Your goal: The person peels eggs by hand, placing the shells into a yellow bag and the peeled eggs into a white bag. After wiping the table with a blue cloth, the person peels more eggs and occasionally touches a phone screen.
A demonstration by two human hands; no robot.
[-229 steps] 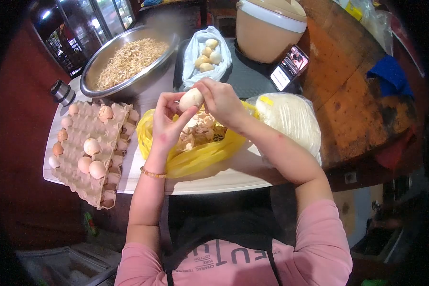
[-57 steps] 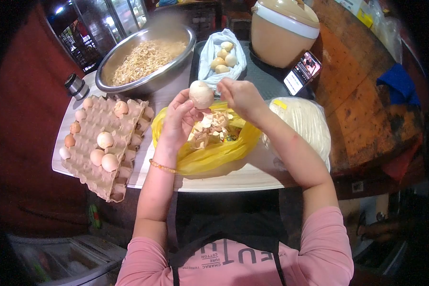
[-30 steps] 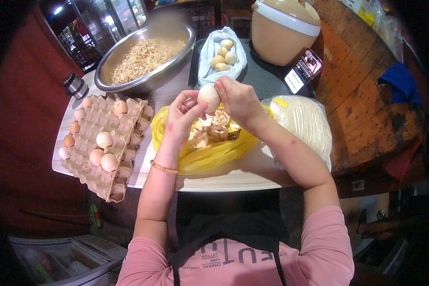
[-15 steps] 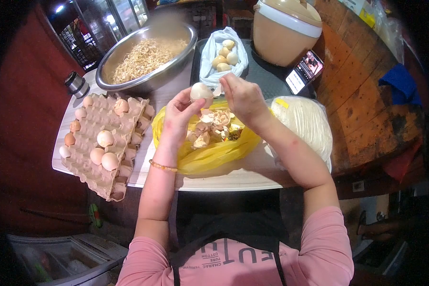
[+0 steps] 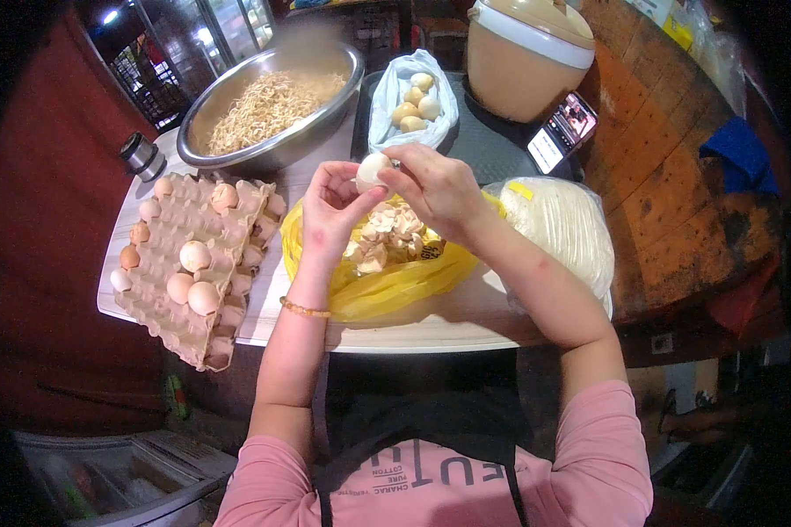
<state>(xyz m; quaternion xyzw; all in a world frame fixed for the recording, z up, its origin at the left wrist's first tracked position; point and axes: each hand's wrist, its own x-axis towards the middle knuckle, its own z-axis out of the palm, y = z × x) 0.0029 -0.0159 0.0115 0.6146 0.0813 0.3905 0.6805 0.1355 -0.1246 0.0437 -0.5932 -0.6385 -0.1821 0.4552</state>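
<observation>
A pale egg (image 5: 373, 172) is held up above the yellow plastic bag (image 5: 369, 294). My left hand (image 5: 332, 206) grips it from the left, fingers curled round it. From the right, my right hand (image 5: 435, 184) closes on the same egg with thumb and fingers; its fingertips partly cover it. Broken eggshells (image 5: 385, 237) are heaped inside the yellow bag, just below my hands. Beyond them, a light-blue plastic bag (image 5: 449, 97) holds several smooth, pale eggs (image 5: 406, 111). To the left, a cardboard egg tray (image 5: 163, 294) carries several brown and whitish eggs (image 5: 194, 256).
A steel bowl (image 5: 347, 92) of bean-sprout-like strands stands at the back left, near a dark jar (image 5: 142, 156). A dark tray (image 5: 488, 158) lies under the blue bag. Around it are a beige lidded container (image 5: 514, 75), an upright phone (image 5: 564, 132) and a clear-wrapped white bundle (image 5: 562, 237).
My right hand has moved left and down, from pulling a shell piece away to touching the egg. The shell piece is no longer visible at its fingertips.
</observation>
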